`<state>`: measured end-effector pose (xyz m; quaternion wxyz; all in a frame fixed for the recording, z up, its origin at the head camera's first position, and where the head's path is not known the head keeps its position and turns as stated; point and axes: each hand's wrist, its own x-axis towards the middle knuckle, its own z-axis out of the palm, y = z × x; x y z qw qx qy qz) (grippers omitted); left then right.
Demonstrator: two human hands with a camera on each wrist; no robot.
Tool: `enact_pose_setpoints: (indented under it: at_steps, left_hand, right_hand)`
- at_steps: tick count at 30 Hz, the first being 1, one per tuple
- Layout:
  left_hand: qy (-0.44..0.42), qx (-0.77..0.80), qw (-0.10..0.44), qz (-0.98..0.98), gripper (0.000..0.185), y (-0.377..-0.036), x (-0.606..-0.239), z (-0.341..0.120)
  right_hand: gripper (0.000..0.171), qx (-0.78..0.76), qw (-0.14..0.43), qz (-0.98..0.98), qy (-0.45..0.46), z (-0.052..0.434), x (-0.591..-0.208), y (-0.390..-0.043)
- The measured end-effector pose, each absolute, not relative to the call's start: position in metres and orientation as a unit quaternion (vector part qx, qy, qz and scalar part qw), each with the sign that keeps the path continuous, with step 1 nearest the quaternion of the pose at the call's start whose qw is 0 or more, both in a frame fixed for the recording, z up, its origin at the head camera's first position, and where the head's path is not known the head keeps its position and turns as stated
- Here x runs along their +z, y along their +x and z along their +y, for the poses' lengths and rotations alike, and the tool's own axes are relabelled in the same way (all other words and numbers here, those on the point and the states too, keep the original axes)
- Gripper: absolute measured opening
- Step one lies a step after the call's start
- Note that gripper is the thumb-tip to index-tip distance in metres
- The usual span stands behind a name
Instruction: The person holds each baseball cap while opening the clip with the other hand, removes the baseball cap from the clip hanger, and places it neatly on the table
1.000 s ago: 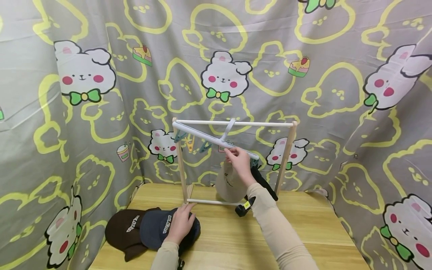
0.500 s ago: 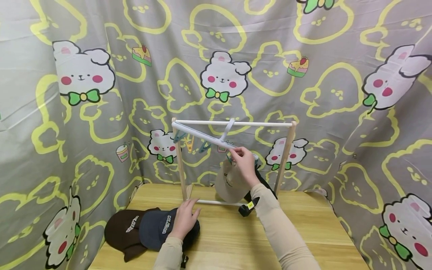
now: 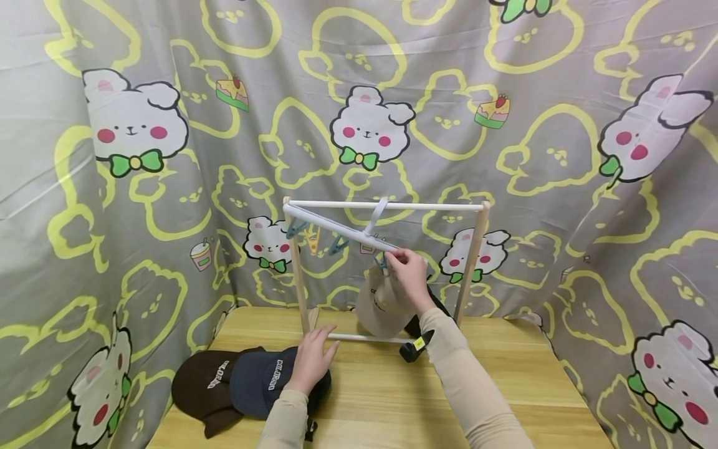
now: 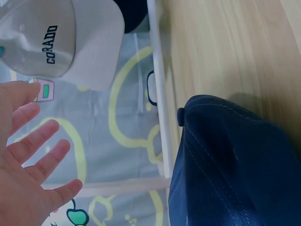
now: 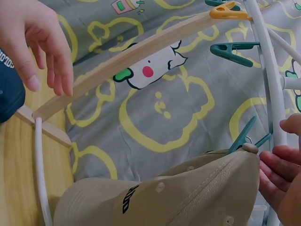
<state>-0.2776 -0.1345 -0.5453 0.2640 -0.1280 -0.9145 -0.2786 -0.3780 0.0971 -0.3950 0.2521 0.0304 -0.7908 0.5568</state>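
A beige cap (image 3: 374, 308) with dark lettering is hung within the rack, its crown held by a green clip (image 5: 242, 136) beneath a pale hanger (image 3: 331, 224). The hanger is hooked over the rack's white top rod (image 3: 336, 204) and is seen slanting down toward the right in the head view. The right hand (image 3: 409, 274) is placed at the lower part of the hanger, just beside the clipped crown; its fingers are loosely bent, and in the right wrist view thumb and fingers are parted, but whether the bar or the cap is being pinched cannot be told. The left hand (image 3: 311, 358) is held with fingers spread and nothing in its grasp, raised above the table (image 3: 392, 399) near a dark blue cap (image 3: 255, 383), from which it is seen to be apart in the left wrist view. The dark blue cap is laid partly over a brown cap (image 3: 196, 380), both marked with white lettering. Farther along the hanger a yellow clip (image 3: 314, 240) is carried between other green clips. Behind the beige cap a black item (image 3: 412, 325) is partly hidden. The rack is framed by wooden posts (image 3: 472, 262), and a grey cloth (image 3: 505, 50) printed with white rabbits is hung all around.
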Motion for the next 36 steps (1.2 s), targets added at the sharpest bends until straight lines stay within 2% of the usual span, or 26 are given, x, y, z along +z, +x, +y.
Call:
enact_pose_setpoints:
  at_steps: [9,19,30,36]
  left_hand:
    - [-0.137,-0.272,0.293,-0.906,0.040,-0.283,-0.545,-0.129]
    - [-0.129,-0.292,0.247,-0.915,0.040,-0.290,-0.537,-0.122]
    - [-0.141,-0.288,0.249,-0.914,0.042,-0.297,-0.534,-0.118]
    - [-0.146,-0.291,0.251,-0.912,0.043,-0.298,-0.531,-0.116]
  right_hand:
    - [0.024,0.537,0.236,-0.808,0.055,0.096,-0.398,-0.379]
    - [0.027,0.544,0.217,-0.809,0.058,0.092,-0.402,-0.381]
    - [0.037,0.548,0.186,-0.814,0.053,0.088,-0.405,-0.380]
    - [0.042,0.536,0.198,-0.819,0.049,0.084,-0.404,-0.379]
